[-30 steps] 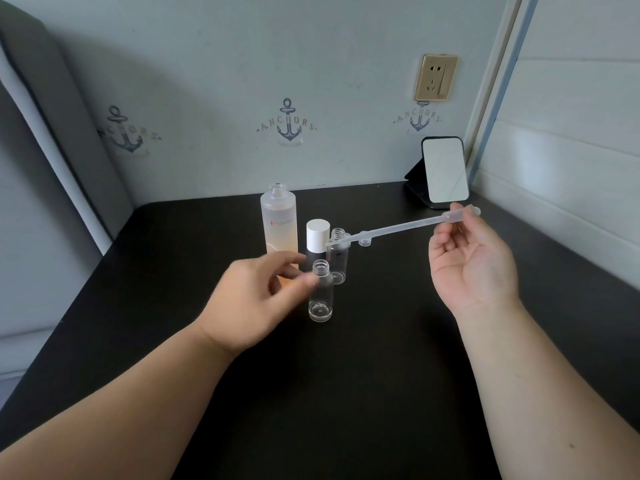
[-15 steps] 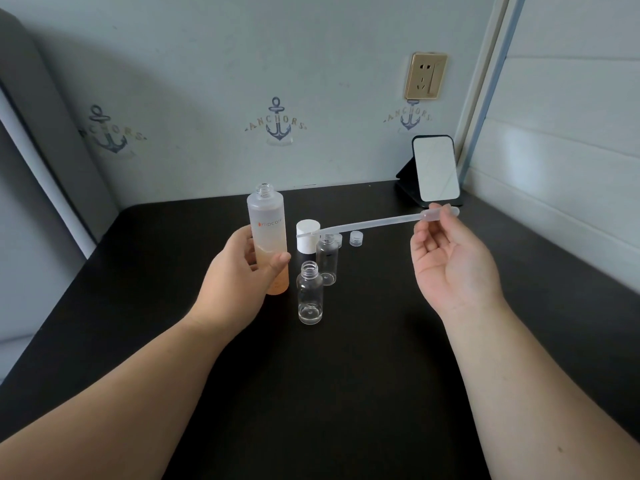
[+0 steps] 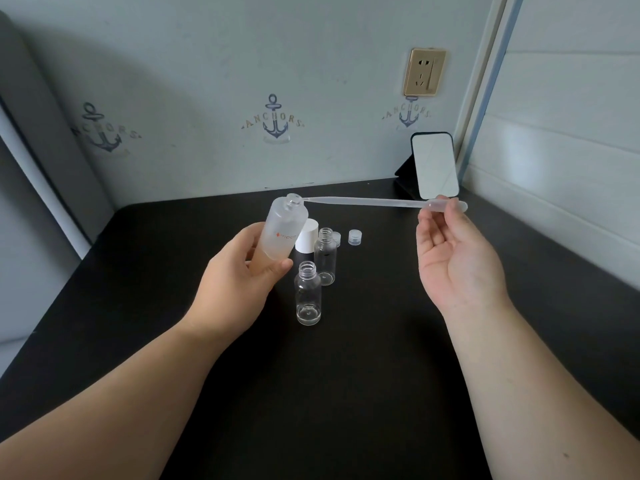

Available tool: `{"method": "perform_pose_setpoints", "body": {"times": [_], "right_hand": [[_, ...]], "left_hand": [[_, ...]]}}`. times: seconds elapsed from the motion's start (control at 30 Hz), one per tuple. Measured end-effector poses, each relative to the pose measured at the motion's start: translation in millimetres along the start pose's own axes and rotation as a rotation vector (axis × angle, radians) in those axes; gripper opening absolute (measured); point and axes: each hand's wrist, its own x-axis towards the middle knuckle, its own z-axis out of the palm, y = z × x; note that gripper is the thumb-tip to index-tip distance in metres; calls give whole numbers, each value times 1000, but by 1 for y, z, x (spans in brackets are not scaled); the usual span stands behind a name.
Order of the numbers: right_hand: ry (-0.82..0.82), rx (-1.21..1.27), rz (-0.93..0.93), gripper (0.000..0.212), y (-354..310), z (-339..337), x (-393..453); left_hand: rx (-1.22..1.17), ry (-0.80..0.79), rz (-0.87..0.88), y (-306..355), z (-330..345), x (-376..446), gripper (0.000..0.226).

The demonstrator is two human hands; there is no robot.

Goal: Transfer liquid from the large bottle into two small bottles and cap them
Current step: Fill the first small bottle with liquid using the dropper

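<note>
1. Writing: the large bottle (image 3: pixel 282 233) is showing red-orange lettering on its frosted side, partly covered by the left hand (image 3: pixel 239 271); only "mpo" or the like can be read. The wall is carrying 3 navy anchor prints (image 3: pixel 275 119), each lettered "ANCHORS".
2. The large bottle is being held off the surface (image 3: pixel 346 375), uncapped and tilted with its neck leaning up and to the right. Its upper part is looking clear-frosted, its lower part peach-orange with liquid.
3. The left hand is gripping the bottle's lower half, fingers curled behind it and thumb across the front.
4. The right hand (image 3: pixel 453 265) is pinching the bulb end of a long translucent pipette (image 3: pixel 374 202) between thumb and fingertips, palm facing up, remaining fingers loosely bent. The pipette is lying nearly level, its thin tip sitting at the rim of the large bottle's mouth; whether it is inside cannot be told.
5. 2 small clear bottles are standing upright, open and looking empty: the near small bottle (image 3: pixel 308 296) just right of the left thumb, the far small bottle (image 3: pixel 325 256) just behind it.
6. A white cap (image 3: pixel 306 237) is standing beside the far small bottle, partly hidden by the large bottle. 2 small clear caps are lying behind: one (image 3: pixel 354 236) in plain view, one (image 3: pixel 336 237) mostly hidden.
7. A small mirror (image 3: pixel 434 164) is standing propped in the back right corner, below a gold wall socket (image 3: pixel 424 72).
</note>
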Motion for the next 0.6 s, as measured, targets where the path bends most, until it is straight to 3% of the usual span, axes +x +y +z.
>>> {"method": "perform_pose_setpoints", "body": {"times": [0.13, 0.4, 0.6], "right_hand": [[5, -44, -30, 21, -3, 0, -1], [0, -74, -81, 8, -8, -4, 1], [-27, -155, -90, 28, -9, -3, 1]], "left_hand": [[20, 7, 16, 1, 0, 0, 50], [148, 49, 95, -4, -2, 3, 50], [206, 69, 97, -9, -3, 5, 55]]}}
